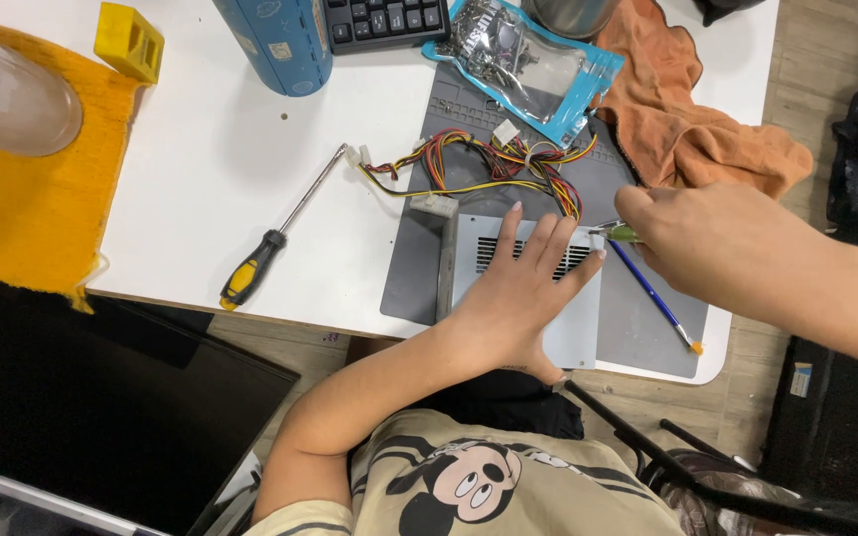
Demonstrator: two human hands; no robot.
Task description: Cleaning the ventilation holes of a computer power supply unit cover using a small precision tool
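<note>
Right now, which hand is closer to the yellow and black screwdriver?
Left. The left hand lies flat on the grey metal box, right of the screwdriver. The right hand is farther right, past the box.

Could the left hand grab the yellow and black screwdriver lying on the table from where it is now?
Probably yes. The left hand lies flat on the metal box, and the screwdriver lies to its left on the bare white table. Nothing stands between them, though the hand would have to let go of the box.
</note>
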